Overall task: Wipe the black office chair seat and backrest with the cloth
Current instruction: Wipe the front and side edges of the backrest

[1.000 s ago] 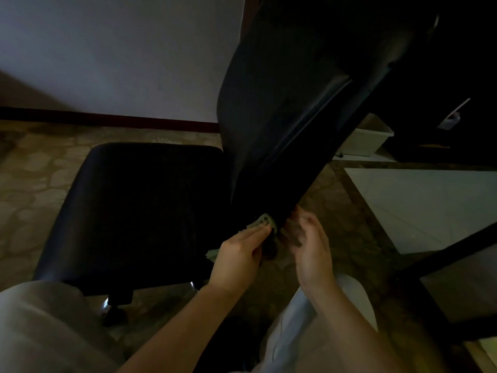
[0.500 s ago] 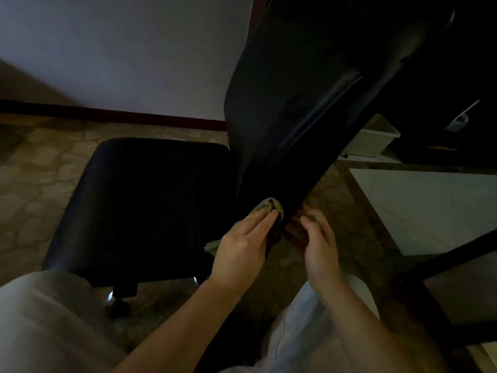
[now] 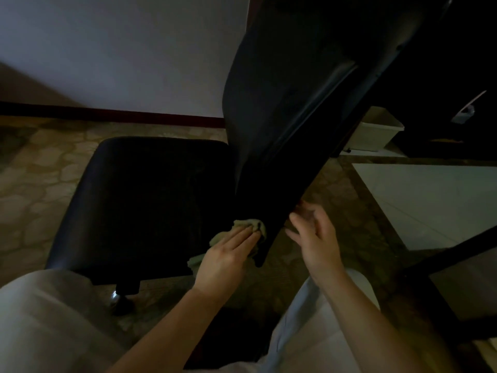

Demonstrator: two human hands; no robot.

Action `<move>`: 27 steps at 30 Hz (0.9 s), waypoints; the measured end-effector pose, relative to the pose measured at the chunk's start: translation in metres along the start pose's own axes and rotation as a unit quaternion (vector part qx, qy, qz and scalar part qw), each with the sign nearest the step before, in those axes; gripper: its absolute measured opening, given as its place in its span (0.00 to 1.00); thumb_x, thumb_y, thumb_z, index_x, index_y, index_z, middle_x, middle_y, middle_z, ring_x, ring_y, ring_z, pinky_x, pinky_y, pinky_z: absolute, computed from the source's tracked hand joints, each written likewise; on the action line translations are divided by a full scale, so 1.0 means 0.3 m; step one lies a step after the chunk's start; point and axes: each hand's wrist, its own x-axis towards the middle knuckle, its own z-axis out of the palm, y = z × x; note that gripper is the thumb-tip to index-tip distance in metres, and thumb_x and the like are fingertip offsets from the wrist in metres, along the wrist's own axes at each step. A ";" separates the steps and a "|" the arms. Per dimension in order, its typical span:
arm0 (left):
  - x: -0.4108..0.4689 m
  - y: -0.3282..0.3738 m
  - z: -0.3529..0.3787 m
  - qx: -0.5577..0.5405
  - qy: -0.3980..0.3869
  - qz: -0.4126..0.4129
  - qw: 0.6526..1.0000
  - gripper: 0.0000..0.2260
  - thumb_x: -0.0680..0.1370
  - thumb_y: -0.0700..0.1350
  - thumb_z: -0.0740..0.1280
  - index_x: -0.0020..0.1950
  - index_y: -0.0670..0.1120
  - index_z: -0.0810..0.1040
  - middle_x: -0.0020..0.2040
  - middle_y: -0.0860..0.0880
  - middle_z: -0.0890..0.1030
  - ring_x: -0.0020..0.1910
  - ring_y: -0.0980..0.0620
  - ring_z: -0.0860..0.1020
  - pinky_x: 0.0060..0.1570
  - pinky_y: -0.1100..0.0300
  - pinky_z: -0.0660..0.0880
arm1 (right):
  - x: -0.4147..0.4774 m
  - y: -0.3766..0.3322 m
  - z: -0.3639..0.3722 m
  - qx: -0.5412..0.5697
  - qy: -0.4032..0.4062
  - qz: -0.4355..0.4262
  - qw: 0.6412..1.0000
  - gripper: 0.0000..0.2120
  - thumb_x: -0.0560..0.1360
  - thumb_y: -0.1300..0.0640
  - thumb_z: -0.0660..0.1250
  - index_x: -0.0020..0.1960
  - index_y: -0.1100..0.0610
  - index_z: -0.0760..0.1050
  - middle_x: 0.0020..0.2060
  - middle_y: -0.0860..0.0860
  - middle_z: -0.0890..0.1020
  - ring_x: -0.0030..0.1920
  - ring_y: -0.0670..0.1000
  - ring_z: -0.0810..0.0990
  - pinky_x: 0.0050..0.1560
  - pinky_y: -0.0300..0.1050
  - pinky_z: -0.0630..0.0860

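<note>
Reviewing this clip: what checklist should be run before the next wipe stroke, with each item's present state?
1. Cloth under the left hand: ok, straight fingers press on it.
2. Cloth against the backrest: ok, at its lower edge.
3. Right hand bracing the backrest: cannot tell; its fingers are spread beside the edge, contact unclear.
4. Backrest above the cloth in view: ok.
5. Seat wiped: cannot tell, too dark.

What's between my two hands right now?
In the head view: the lower end of the backrest, plus the cloth that the left hand presses against it.
</note>
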 end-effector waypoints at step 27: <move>0.058 0.058 0.050 -0.112 0.022 -0.132 0.985 0.17 0.76 0.34 0.72 0.64 0.45 0.82 0.63 0.46 0.82 0.62 0.48 0.81 0.57 0.47 0.82 | 0.010 -0.156 0.026 -0.140 0.072 -0.199 0.967 0.28 0.79 0.59 0.70 0.66 0.32 0.62 0.60 0.40 0.79 0.63 0.40 0.79 0.62 0.42 0.79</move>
